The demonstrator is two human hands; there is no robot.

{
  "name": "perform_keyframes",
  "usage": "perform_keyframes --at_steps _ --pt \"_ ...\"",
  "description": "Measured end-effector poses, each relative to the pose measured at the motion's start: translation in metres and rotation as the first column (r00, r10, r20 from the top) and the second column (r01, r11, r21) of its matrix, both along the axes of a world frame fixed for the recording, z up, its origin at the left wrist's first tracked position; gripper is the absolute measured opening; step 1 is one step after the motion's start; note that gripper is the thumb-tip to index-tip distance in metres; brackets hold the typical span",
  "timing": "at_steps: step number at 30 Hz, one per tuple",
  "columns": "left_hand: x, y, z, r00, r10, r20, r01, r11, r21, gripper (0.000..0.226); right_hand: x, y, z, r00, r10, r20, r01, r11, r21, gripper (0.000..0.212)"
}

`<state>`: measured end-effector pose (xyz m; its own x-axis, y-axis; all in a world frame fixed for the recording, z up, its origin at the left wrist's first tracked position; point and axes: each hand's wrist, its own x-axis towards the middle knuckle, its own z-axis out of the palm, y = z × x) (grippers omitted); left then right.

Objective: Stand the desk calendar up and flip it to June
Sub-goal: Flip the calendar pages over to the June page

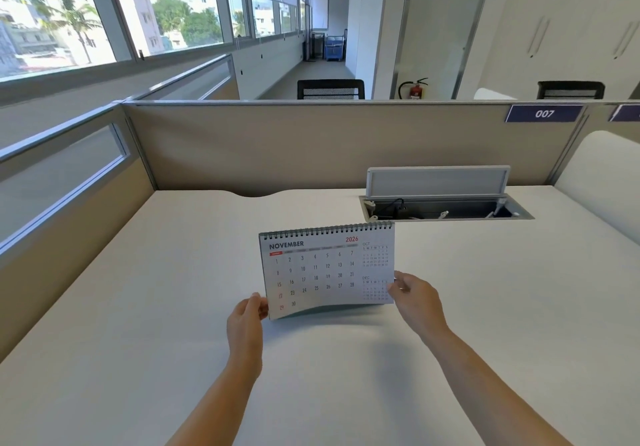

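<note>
Desk calendar [327,269] upright over mid white desk [138,341], long axis L–R, spiral edge up, NOVEMBER 2026 page facing camera, slight tilt. Left hand [246,321] pinching lower-left corner; right hand [417,298] pinching lower-right edge. Cable box [446,208] behind, lid open.

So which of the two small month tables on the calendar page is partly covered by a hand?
The lower one, DEC: the right hand overlaps its edge while gripping the calendar. The upper one, OCT, is fully uncovered.
</note>
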<state>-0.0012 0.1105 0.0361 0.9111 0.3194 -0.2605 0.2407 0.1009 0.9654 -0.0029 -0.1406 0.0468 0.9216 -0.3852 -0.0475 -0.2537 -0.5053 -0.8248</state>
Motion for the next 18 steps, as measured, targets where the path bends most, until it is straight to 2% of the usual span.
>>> perform_keyframes --at_steps 3,7,10,12,14,15,16,18 --pt "-0.001 -0.001 0.002 0.999 -0.029 0.021 0.028 0.999 0.039 0.023 0.000 0.001 -0.002 1.000 0.001 -0.003 -0.001 0.999 0.049 0.039" --pt "-0.005 -0.004 0.013 0.988 -0.127 0.087 0.119 0.989 0.092 0.016 0.000 -0.002 0.002 1.000 -0.023 0.015 0.019 0.977 0.214 0.025" --pt "-0.007 -0.003 0.032 0.962 -0.188 0.197 0.162 0.977 0.143 0.035 0.000 -0.006 0.011 0.998 -0.051 -0.033 0.059 0.926 0.374 0.046" --pt "-0.006 0.001 0.054 0.928 -0.241 0.283 0.205 0.967 0.152 0.034 -0.001 -0.012 0.011 0.996 -0.080 -0.042 0.090 0.854 0.513 0.050" --pt "0.001 0.008 0.080 0.897 -0.283 0.341 0.278 0.958 0.066 0.016 -0.002 -0.018 0.006 0.997 -0.070 -0.038 0.078 0.799 0.596 0.045" --pt "0.007 0.011 0.092 0.880 -0.306 0.364 0.334 0.943 -0.015 0.016 -0.001 -0.019 0.004 0.998 -0.049 -0.038 0.062 0.796 0.602 0.044" --pt "0.015 0.014 0.103 0.863 -0.325 0.386 0.387 0.918 -0.091 0.025 -0.001 -0.020 0.003 0.998 -0.025 -0.051 0.050 0.804 0.592 0.045" --pt "0.032 0.019 0.122 0.843 -0.357 0.402 0.444 0.884 -0.147 0.050 -0.002 -0.018 0.003 0.997 0.018 -0.079 0.029 0.831 0.555 0.042"
